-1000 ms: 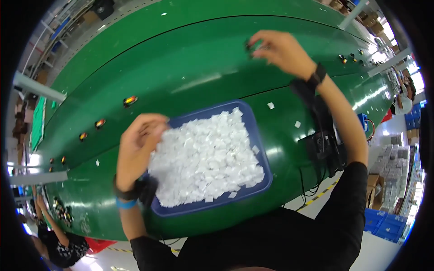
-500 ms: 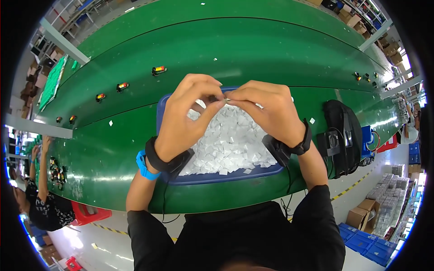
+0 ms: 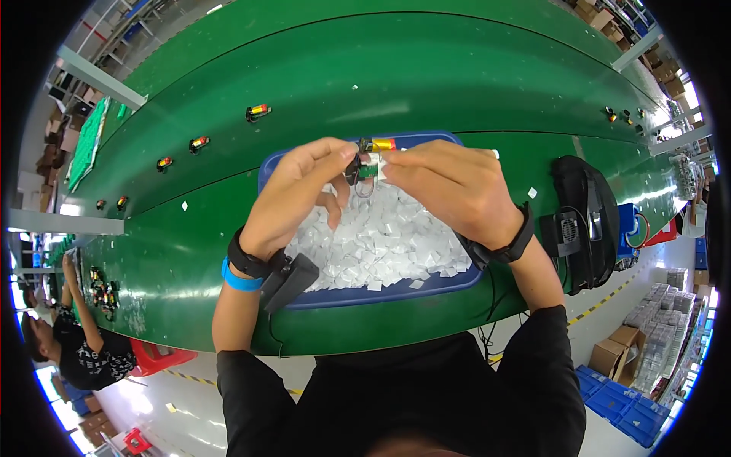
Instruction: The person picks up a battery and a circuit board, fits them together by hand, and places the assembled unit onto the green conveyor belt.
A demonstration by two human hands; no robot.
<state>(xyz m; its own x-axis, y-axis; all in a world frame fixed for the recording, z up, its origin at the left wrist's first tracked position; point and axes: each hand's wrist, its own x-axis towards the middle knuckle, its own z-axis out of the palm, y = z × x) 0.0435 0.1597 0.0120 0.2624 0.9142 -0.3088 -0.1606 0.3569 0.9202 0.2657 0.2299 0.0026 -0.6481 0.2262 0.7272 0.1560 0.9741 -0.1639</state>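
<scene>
My left hand (image 3: 297, 186) is closed, pinching a small electronic assembly (image 3: 368, 170) at its left side. The assembly shows a green circuit board, black parts, a thin wire loop and a yellow-and-red cylinder (image 3: 383, 143) on its far side. Against its right side, my right hand (image 3: 461, 183) pinches a small white square piece (image 3: 381, 168) between thumb and fingers. The fingertips hide part of both. Below the hands lies a blue tray (image 3: 381, 300) heaped with white square pieces (image 3: 373, 244).
Similar assemblies (image 3: 259, 113) stand in a spaced row on the green table (image 3: 190, 251). A black bag (image 3: 586, 221) lies on the right beside a blue box (image 3: 627, 228). Cables hang near the table's front edge. At far left a person (image 3: 84, 343) works at the table.
My left hand has turned, bringing the electronic assembly into clear view between my hands. My right hand has shifted slightly, with the white piece now visible against the assembly.
</scene>
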